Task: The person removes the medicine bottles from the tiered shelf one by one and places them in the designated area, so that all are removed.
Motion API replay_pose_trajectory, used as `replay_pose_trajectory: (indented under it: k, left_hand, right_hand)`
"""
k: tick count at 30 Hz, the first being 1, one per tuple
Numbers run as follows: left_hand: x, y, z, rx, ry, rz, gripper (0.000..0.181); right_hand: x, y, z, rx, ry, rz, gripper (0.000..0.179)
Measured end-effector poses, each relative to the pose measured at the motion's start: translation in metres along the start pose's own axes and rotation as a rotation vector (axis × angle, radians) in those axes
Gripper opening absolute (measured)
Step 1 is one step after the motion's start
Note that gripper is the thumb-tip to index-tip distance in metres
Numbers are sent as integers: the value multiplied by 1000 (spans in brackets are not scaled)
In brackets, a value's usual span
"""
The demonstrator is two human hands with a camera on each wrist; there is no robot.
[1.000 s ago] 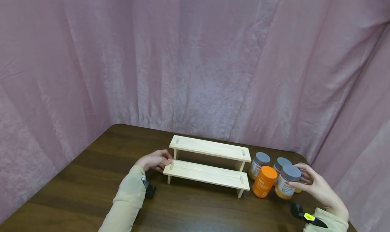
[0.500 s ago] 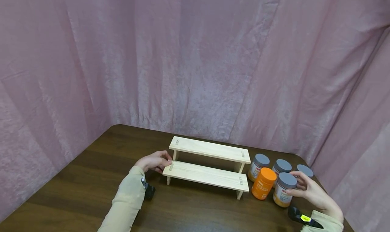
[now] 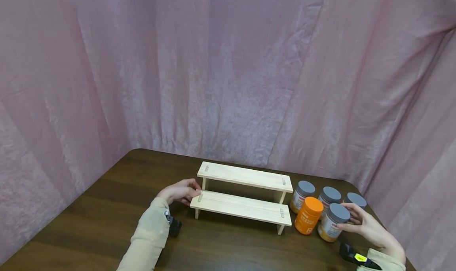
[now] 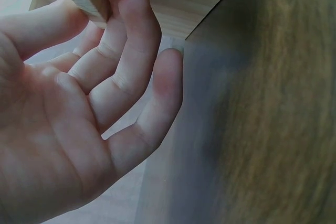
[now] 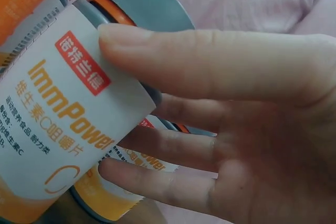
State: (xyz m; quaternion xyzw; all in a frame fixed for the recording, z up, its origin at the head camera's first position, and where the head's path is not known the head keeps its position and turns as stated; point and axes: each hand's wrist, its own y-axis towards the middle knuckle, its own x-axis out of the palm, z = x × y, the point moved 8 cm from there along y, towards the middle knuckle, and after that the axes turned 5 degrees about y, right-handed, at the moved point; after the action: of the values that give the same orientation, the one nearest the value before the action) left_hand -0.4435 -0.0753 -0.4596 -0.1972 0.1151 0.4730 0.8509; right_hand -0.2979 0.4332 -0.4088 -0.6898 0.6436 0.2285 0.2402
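Observation:
A two-tier pale wooden shelf (image 3: 242,207) stands mid-table in the head view. At the left end of its lower board my left hand (image 3: 179,192) pinches the wood, thumb on the board and fingers curled by the edge; the left wrist view shows the same hand (image 4: 105,93) at the board's corner. My right hand (image 3: 370,228) holds a grey-lidded vitamin jar (image 3: 329,226) with a white and orange label. The right wrist view has the thumb (image 5: 157,61) across the label and fingertips at the jar's far side. Close to it stands an orange jar (image 3: 309,215).
More grey-lidded jars stand behind: one jar (image 3: 302,196) near the shelf's right end, a second jar (image 3: 329,194), and a third jar (image 3: 355,200) partly behind the right hand. Pink curtains (image 3: 228,77) hang around the brown table (image 3: 213,247).
My right hand has brought its jar lower and slightly toward the front, beside the orange jar, uncovering more of the jar at the far right. The left hand keeps its place on the shelf.

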Motion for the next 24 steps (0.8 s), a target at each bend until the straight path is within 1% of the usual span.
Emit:
replay_pose_trajectory:
  k: [3, 5, 9, 11, 12, 15, 18, 20, 24]
  left_hand:
    - [0, -1, -1, 7, -4, 1, 28]
    - [-1, -1, -1, 12, -3, 1, 29]
    - [-1, 0, 0, 20, 4, -1, 29]
    - [-1, 1, 3, 24, 9, 0, 28]
    - [-1, 2, 4, 27, 10, 2, 28]
    - [-1, 2, 7, 32, 12, 9, 28]
    - [2, 1, 5, 25, 8, 7, 28]
    - [4, -1, 3, 19, 9, 5, 27]
    - [6, -6, 0, 23, 31, 15, 26]
  right_hand:
    - [0, -1, -1, 13, -3, 8, 70]
    - [-1, -2, -5, -11, 13, 19, 68]
    - [-7, -7, -20, -138, 23, 59, 57]
    - [-13, -10, -28, -193, 21, 95, 49]
    - [-17, -11, -33, -221, 2, 125, 45]
    - [-27, -13, -45, -245, -29, 213, 40]
    - [-31, -12, -59, -250, -56, 284, 44]
    - [-29, -8, -69, -245, -68, 313, 50]
    - [-16, 3, -92, -207, -118, 335, 57]
